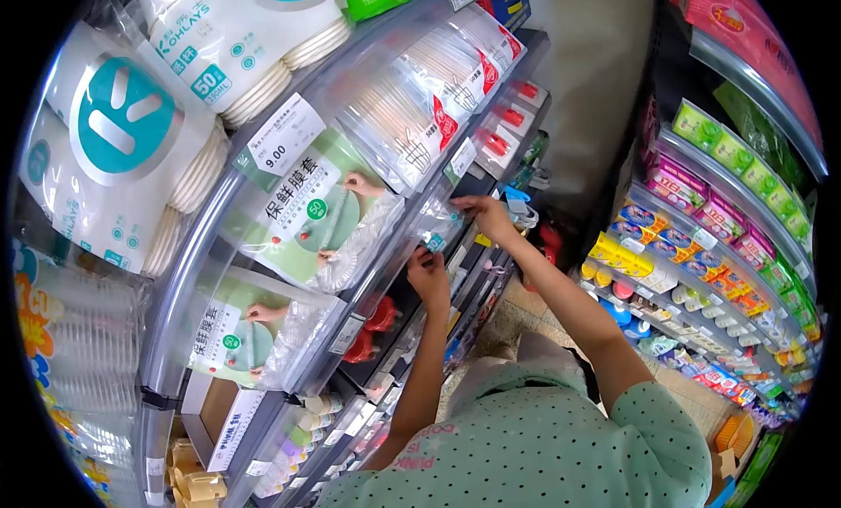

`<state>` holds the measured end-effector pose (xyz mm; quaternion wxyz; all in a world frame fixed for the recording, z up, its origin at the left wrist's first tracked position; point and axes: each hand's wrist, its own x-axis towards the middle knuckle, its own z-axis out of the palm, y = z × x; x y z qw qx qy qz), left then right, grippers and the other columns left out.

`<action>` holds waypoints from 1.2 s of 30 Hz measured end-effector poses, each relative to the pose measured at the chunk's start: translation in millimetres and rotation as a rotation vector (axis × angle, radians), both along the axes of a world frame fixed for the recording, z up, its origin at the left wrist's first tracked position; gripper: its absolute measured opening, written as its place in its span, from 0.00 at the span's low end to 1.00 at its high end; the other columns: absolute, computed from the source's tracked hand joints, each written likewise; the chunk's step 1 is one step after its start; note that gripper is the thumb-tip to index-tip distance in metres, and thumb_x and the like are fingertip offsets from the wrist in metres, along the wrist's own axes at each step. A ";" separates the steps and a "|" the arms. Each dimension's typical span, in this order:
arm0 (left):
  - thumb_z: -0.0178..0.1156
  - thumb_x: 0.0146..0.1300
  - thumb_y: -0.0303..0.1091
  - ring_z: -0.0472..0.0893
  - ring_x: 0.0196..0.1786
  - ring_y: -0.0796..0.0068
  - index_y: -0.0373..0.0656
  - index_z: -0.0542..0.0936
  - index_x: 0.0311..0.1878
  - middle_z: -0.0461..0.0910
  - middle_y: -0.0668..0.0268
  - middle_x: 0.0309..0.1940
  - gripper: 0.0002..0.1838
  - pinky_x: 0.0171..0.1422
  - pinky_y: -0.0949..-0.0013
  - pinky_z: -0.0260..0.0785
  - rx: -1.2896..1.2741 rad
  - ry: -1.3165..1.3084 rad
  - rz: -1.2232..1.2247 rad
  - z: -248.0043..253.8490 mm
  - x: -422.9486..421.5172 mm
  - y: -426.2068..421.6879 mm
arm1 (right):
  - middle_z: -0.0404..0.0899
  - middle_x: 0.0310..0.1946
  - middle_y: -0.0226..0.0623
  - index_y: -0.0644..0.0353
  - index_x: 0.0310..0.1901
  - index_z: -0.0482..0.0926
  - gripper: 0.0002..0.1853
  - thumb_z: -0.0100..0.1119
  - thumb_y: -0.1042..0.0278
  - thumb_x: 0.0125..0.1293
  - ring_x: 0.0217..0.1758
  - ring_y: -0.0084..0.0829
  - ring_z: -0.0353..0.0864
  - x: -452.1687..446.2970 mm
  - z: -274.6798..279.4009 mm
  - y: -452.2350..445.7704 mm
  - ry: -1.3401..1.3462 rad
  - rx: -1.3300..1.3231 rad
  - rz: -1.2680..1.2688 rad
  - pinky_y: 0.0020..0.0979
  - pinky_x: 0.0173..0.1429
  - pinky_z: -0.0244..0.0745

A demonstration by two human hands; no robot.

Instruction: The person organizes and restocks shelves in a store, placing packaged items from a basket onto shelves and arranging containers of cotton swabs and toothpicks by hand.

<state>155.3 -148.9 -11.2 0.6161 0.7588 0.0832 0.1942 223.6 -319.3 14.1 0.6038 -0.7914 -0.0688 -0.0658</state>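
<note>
A clear plastic packet with a small teal label is at the shelf front, between my two hands. My right hand reaches in from the right, its fingertips closed on the packet's upper right side. Just below the label is my left hand, with fingers curled and pinched at the packet's lower edge. What the packet contains is too small to tell. Beside it on the shelf are green bags of food-cover film and, above those, clear packs of thin wooden sticks.
Bags of paper cups hang at the far left. A price tag reads 9.00. Red items sit on a lower shelf near my left forearm. Across the tiled aisle, a curved shelf holds boxed goods and bottles.
</note>
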 end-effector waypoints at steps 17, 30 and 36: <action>0.70 0.58 0.29 0.83 0.35 0.65 0.28 0.78 0.45 0.83 0.53 0.34 0.17 0.40 0.62 0.75 0.140 0.037 0.087 -20.1 14.4 0.3 | 0.89 0.43 0.43 0.63 0.54 0.85 0.24 0.49 0.87 0.57 0.46 0.31 0.86 47.2 -42.6 -6.5 0.037 0.013 0.139 0.29 0.52 0.78; 0.69 0.65 0.30 0.83 0.45 0.74 0.39 0.73 0.59 0.81 0.64 0.44 0.22 0.50 0.69 0.79 -0.410 0.048 -0.026 22.7 -2.9 -8.3 | 0.89 0.36 0.42 0.69 0.50 0.85 0.18 0.71 0.73 0.57 0.40 0.27 0.86 38.9 -15.9 -16.0 0.149 0.182 0.152 0.30 0.45 0.78; 0.67 0.66 0.28 0.81 0.51 0.74 0.42 0.72 0.59 0.82 0.64 0.49 0.20 0.56 0.66 0.78 -0.535 0.146 -0.121 61.9 -49.5 -25.6 | 0.88 0.36 0.30 0.62 0.50 0.88 0.16 0.72 0.65 0.63 0.38 0.19 0.81 -24.3 20.9 -61.3 0.381 0.485 0.266 0.24 0.44 0.74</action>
